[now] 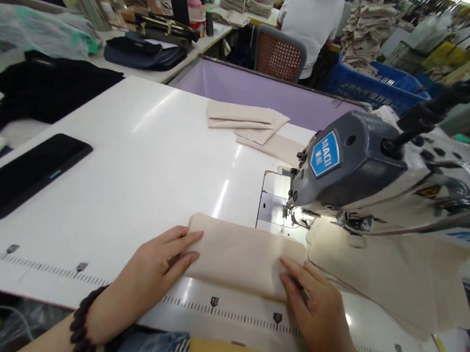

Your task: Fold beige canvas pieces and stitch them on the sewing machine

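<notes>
A flat oblong piece of beige cloth (242,254) lies in the lower centre of the frame on a white sewing table (147,154), just above the printed ruler (243,317), whose marks 10 and 0 show below it. The left hand (158,263) is at the cloth's left end, thumb and index finger slightly apart, both tips resting on top. The right hand (316,300) is at the right end, its thumb and index finger also a little apart on the surface. Whether other fingers grip from beneath, I cannot tell for either of the 2 hands. A dark bead bracelet (82,323) circles the left wrist.

Just above the cloth's right half are the metal needle plate (273,208) and the lit needle area of a sewing machine (349,150) with a blue MAQI badge. More beige fabric (385,274) spreads under the machine arm, right of centre. In the upper middle, a folded beige piece (242,114) overlaps another. A black phone (25,173) lies at the left. Beyond the lilac panel (246,86), a person in a white top (311,25) is by a brown-backed chair (280,53), left of a blue crate (366,83).
</notes>
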`<state>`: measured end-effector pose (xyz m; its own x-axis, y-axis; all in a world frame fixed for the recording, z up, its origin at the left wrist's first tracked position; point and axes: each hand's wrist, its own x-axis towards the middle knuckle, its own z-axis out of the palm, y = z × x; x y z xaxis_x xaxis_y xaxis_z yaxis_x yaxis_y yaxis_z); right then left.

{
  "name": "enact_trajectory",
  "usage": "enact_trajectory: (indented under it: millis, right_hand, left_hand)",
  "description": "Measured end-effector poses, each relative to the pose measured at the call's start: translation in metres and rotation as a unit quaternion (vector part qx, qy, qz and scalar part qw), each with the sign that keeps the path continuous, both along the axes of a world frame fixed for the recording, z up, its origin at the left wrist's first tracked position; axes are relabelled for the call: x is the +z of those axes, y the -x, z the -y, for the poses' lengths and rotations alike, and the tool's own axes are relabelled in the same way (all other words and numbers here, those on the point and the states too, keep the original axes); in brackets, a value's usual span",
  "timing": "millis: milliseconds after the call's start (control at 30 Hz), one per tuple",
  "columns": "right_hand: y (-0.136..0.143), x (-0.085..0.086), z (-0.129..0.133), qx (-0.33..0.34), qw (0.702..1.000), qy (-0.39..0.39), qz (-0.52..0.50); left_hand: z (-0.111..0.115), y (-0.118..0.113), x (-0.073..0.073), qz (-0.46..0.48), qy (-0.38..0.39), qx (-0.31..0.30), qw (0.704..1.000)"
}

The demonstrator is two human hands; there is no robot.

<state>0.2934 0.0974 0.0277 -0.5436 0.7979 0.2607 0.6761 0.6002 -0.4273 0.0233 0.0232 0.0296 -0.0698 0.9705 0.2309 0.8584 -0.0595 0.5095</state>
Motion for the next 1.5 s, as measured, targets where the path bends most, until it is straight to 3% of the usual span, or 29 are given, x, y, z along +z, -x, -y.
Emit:
enact_trajectory:
  millis: [700, 1033, 1500]
  right_hand:
    - [0.0058, 0.0028, -0.0062, 0.04, 0.991, -0.119, 0.046]
    - [0.002, -0.0033, -0.0086, 0.034, 0.994, -0.091, 0.051]
    - [0.0053, -0.0009, -0.0081, 0.026, 0.994, -0.09, 0.05]
  left_hand:
    - [0.0046, -0.0028, 0.0041, 0.053, 0.028, 0.019, 0.998]
    - [0.0004, -0.0048, 0.0054, 0.08, 0.032, 0.038, 0.996]
    - [-0.0004, -0.0066, 0.0071, 0.049, 0.026, 0.059, 0.997]
